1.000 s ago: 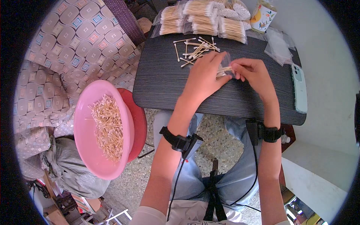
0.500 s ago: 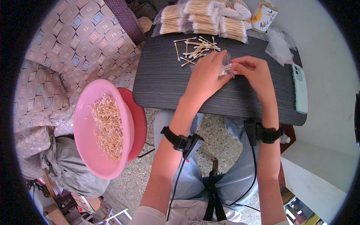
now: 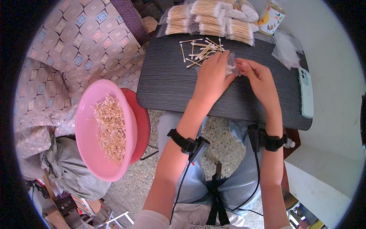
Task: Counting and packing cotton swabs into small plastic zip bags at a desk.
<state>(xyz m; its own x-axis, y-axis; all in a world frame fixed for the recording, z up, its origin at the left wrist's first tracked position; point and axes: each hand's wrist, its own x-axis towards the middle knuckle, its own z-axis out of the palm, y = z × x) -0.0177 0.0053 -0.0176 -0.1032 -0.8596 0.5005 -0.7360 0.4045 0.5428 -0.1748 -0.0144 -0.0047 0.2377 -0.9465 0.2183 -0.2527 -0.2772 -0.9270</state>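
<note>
The small clear bag of swabs [image 3: 233,62] lies crosswise over the dark surface [image 3: 167,84], gripped beneath the left hand [image 3: 214,76], its right end just at the bunched fingertips of the right hand [image 3: 262,78], though from where I stand I can't tell whether those pinch its edge.

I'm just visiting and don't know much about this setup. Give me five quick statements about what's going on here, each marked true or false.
1. The left hand holds a small clear bag. True.
2. The pink basin is empty. False: the pink basin contains a heap of cotton swabs.
3. A pale phone lies near the table's right edge. True.
4. The jar stands at the table's front left. False: the jar is at the back right.
5. Both forearms wear black straps. True.
</note>
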